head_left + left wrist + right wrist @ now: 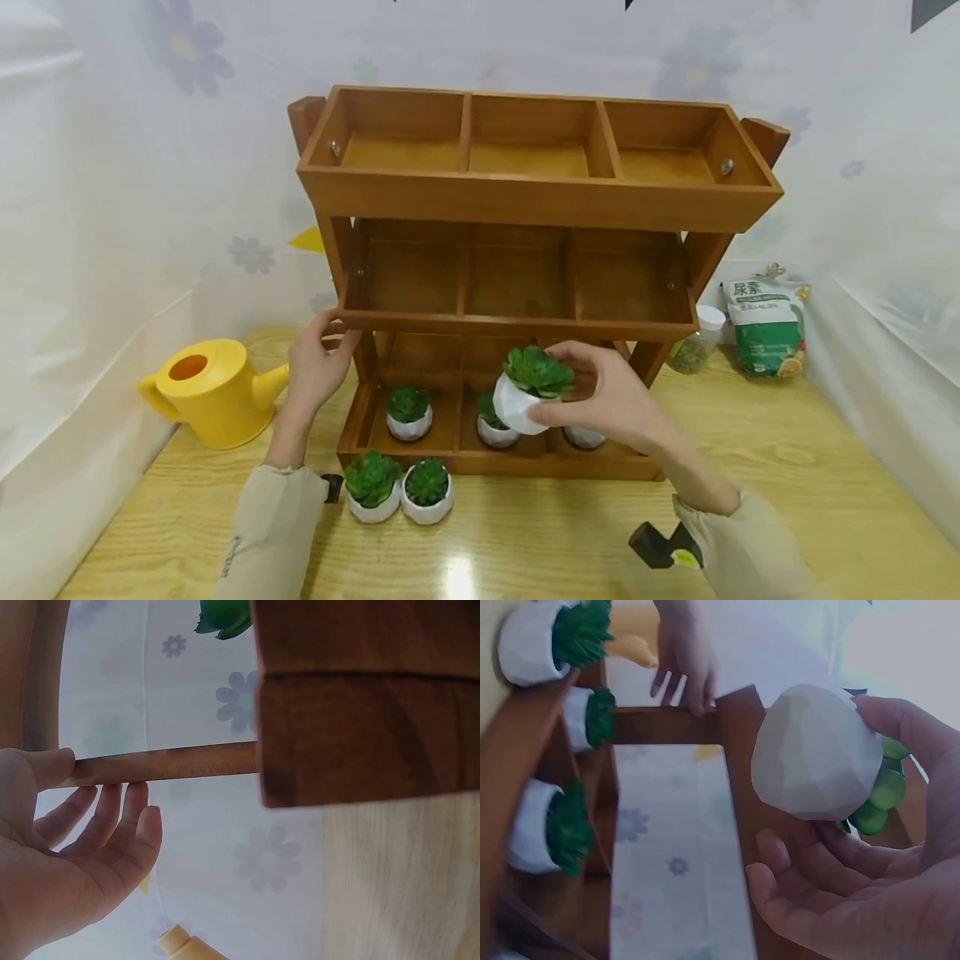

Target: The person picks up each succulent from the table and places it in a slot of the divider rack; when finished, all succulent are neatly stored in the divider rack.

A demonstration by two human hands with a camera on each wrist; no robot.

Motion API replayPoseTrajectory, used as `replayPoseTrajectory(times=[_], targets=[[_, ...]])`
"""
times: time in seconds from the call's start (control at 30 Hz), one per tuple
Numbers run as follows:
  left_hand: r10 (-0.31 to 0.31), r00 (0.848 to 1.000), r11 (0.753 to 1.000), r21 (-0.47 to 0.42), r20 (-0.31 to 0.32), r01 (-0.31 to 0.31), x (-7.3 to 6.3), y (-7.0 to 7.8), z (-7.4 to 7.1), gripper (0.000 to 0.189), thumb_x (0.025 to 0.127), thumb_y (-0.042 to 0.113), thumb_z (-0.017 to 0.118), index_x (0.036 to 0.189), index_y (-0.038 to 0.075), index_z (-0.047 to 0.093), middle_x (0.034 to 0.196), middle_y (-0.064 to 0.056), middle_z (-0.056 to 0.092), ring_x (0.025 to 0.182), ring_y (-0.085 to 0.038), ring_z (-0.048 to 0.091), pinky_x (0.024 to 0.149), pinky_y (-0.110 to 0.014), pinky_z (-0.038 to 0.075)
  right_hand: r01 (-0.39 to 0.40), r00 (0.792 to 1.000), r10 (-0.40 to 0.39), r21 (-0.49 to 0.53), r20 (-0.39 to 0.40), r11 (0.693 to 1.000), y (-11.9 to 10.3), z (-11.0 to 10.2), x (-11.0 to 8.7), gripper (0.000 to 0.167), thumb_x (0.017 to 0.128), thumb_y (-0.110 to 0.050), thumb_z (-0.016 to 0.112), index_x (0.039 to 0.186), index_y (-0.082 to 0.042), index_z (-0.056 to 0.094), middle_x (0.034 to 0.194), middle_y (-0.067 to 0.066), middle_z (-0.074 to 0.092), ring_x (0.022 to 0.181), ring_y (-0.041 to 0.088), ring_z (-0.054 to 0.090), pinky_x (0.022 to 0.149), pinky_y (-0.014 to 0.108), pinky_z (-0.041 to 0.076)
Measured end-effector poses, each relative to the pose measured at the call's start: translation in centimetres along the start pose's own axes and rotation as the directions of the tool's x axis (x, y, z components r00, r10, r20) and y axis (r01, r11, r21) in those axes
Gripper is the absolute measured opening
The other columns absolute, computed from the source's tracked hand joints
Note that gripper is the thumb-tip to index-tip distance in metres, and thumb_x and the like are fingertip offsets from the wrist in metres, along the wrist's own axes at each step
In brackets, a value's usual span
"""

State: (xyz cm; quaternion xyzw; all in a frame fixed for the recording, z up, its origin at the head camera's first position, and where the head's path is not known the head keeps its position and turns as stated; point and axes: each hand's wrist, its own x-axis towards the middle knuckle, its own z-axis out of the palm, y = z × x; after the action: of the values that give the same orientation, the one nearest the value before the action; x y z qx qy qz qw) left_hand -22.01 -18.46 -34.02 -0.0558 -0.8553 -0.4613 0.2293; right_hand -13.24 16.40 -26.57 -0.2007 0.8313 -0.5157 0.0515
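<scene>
Gripping tilted potted succulent (528, 385) between thumb and fingers of right hand (611, 400), just left of palm, above bench (525, 542), in front of wooden shelf (540, 200). Pinching shelf edge at left end of middle tier (517, 324) with left hand (318, 365).

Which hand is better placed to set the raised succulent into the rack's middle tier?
Probably the right hand: it holds the raised succulent in front of the rack, while the left hand grips the rack's edge.

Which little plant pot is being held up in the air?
The succulent pot in the right hand. The other pots stand lower: three in the bottom tray, two on the table.
</scene>
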Motion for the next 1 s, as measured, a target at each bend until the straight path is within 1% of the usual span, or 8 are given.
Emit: replayPoseTrajectory(times=[0.17, 0.33, 0.57, 0.7, 0.8, 0.83, 0.93, 1.0], targets=[[-0.006, 1.0, 1.0, 0.0, 0.001, 0.006, 0.0, 0.1, -0.1, 0.037, 0.096, 0.022, 0.06, 0.125, 0.0, 0.057, 0.113, -0.025, 0.063, 0.097, -0.039, 0.062, 0.084, -0.051, 0.052, 0.022, 1.0, -0.024, -0.071, -0.021, 0.997, -1.9, -2.8, 0.5, 0.05, 0.078, -0.017, 0.079, 0.121, -0.001, 0.058, 0.102, 0.01, 0.067, 0.088, 0.024, 0.067, 0.076, 0.032, 0.056], [-0.002, 1.0, 1.0, 0.009, 0.007, 0.002, 0.0, 0.1, -0.1, 0.038, 0.096, 0.023, 0.06, 0.126, -0.001, 0.057, 0.112, -0.026, 0.063, 0.096, -0.04, 0.063, 0.084, -0.052, 0.052, -0.003, 0.998, -0.005, -0.144, -0.059, 0.99, -3.3, -5.3, 0.8, 0.049, 0.081, -0.02, 0.077, 0.123, -0.004, 0.056, 0.104, 0.011, 0.065, 0.09, 0.025, 0.067, 0.072, 0.031, 0.056], [0.012, 1.0, 1.0, 0.006, 0.002, -0.012, 0.0, 0.1, 0.0, 0.037, 0.096, 0.02, 0.059, 0.126, -0.001, 0.057, 0.112, -0.026, 0.063, 0.098, -0.04, 0.062, 0.084, -0.052, 0.052, -0.034, 0.995, 0.01, -0.244, -0.099, 0.969, -3.9, -8.2, 1.9, 0.048, 0.085, -0.025, 0.072, 0.124, -0.003, 0.055, 0.106, 0.011, 0.064, 0.089, 0.018, 0.066, 0.074, 0.031, 0.054], [0.013, 1.0, 1.0, 0.004, 0.002, -0.013, 0.0, 0.2, -0.1, 0.036, 0.096, 0.02, 0.059, 0.126, -0.001, 0.057, 0.112, -0.025, 0.063, 0.098, -0.039, 0.062, 0.084, -0.051, 0.052, -0.082, 0.987, 0.032, -0.326, -0.157, 0.942, -3.7, -9.5, 2.4, 0.054, 0.085, -0.031, 0.072, 0.127, -0.003, 0.054, 0.111, 0.011, 0.062, 0.093, 0.02, 0.062, 0.073, 0.031, 0.052], [0.001, 1.0, 1.0, 0.002, 0.008, -0.001, 0.0, 0.2, -0.1, 0.037, 0.096, 0.021, 0.059, 0.126, -0.001, 0.057, 0.113, -0.025, 0.063, 0.098, -0.039, 0.062, 0.085, -0.051, 0.052, -0.13, 0.977, 0.053, -0.376, -0.208, 0.917, -3.2, -10.2, 2.7, 0.058, 0.084, -0.035, 0.073, 0.129, -0.005, 0.053, 0.116, 0.012, 0.06, 0.098, 0.023, 0.059, 0.077, 0.035, 0.049], [-0.002, 1.0, 1.0, 0.001, 0.01, 0.002, 0.0, 0.2, -0.1, 0.037, 0.096, 0.021, 0.059, 0.126, -0.001, 0.057, 0.113, -0.025, 0.063, 0.098, -0.039, 0.062, 0.085, -0.051, 0.052, -0.141, 0.975, 0.06, -0.385, -0.214, 0.912, -3.0, -10.4, 2.8, 0.061, 0.084, -0.036, 0.073, 0.132, -0.004, 0.052, 0.12, 0.013, 0.059, 0.102, 0.025, 0.058, 0.08, 0.038, 0.049], [-0.01, 1.0, 1.0, -0.005, 0.013, 0.01, 0.0, 0.2, -0.1, 0.037, 0.096, 0.02, 0.059, 0.127, -0.001, 0.056, 0.113, -0.026, 0.063, 0.098, -0.04, 0.062, 0.085, -0.051, 0.051, -0.166, 0.971, 0.082, -0.391, -0.224, 0.905, -2.3, -11.1, 3.1, 0.068, 0.084, -0.037, 0.072, 0.137, -0.002, 0.047, 0.13, 0.018, 0.052, 0.111, 0.031, 0.053, 0.087, 0.049, 0.046], [-0.005, 1.0, 1.0, -0.003, 0.012, 0.005, 0.0, 0.2, -0.1, 0.037, 0.096, 0.02, 0.059, 0.127, -0.001, 0.056, 0.113, -0.026, 0.063, 0.098, -0.04, 0.062, 0.085, -0.051, 0.052, -0.177, 0.97, 0.094, -0.393, -0.222, 0.902, -1.9, -11.5, 3.3, 0.073, 0.084, -0.038, 0.072, 0.14, -0.001, 0.042, 0.135, 0.021, 0.048, 0.116, 0.035, 0.05, 0.091, 0.053, 0.044]])
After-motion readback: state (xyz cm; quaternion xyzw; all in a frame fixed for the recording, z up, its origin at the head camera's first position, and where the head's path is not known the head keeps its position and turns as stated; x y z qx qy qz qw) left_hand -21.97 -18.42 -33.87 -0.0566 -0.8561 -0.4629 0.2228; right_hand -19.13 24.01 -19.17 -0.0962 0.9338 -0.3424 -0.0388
